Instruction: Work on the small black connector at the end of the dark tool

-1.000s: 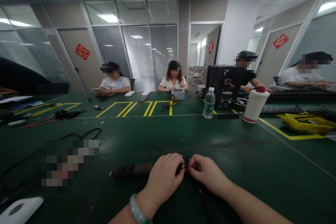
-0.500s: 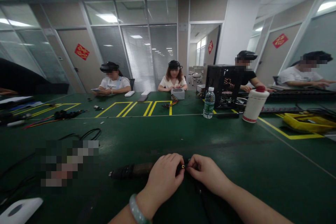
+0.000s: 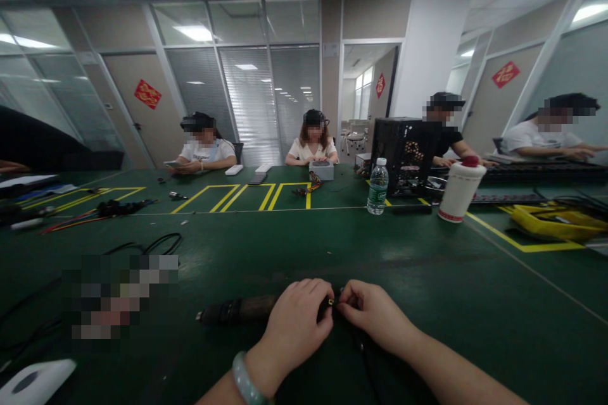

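Observation:
A dark electric screwdriver (image 3: 247, 309) with a brownish grip lies across the table in front of me, its metal tip pointing left. My left hand (image 3: 300, 317) is closed around its rear part, which the fingers mostly hide. A small black end piece with a yellow spot (image 3: 331, 302) shows at the thumb and fingertips. Close beside it, my right hand (image 3: 365, 310) pinches a black cable end. Below that hand the black cable (image 3: 361, 348) runs down toward me. The fingertips nearly meet, and whether the two parts touch is too small to tell.
A water bottle (image 3: 378, 188), a white cup with a red lid (image 3: 460, 193) and an open black computer case (image 3: 403, 152) stand at the back right. Loose cables (image 3: 161, 243) lie left, and a white device (image 3: 38, 383) sits front left. Several people sit across the table.
The view has shifted very slightly. Both hands keep almost the same pose and place, with no visible change in what they hold.

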### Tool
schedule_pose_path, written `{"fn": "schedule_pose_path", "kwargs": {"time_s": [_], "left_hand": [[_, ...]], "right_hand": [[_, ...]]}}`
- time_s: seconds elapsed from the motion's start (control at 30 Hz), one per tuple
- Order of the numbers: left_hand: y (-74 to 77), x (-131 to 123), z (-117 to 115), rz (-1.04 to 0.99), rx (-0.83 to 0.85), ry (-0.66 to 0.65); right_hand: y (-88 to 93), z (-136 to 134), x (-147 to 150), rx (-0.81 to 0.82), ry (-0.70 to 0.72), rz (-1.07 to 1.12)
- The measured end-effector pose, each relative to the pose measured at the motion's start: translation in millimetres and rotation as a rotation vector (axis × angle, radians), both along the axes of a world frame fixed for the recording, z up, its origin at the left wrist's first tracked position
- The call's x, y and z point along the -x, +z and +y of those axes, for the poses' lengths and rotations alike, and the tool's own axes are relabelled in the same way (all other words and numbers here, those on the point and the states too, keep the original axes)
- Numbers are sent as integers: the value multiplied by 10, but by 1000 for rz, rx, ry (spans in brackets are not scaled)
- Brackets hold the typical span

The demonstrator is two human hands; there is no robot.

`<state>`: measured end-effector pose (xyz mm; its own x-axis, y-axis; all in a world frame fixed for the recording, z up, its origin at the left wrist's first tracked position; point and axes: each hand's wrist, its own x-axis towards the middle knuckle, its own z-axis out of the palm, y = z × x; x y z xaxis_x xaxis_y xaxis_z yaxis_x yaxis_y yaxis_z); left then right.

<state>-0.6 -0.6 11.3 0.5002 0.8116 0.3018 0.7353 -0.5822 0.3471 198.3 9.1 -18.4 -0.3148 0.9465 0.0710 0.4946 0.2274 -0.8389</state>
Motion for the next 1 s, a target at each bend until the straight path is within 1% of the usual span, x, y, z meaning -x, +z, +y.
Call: {"fn": "schedule_pose_path", "kwargs": {"time_s": [0.3, 0.47, 0.7, 0.9, 1.0], "left_hand": [[-41, -7, 28, 1, -1, -16], [-37, 1, 23, -11, -1, 9], [-41, 3, 22, -8, -2, -11], [-32, 0, 13, -37, -11, 27], [-34, 4, 19, -24, -17, 4]], "right_hand": [[6, -3, 15, -23, -18, -33], [1, -5, 17, -11, -14, -16], [10, -6, 10, -11, -9, -3], [29, -3, 6, -15, -14, -16], [19, -4, 5, -19, -7, -3]]}}
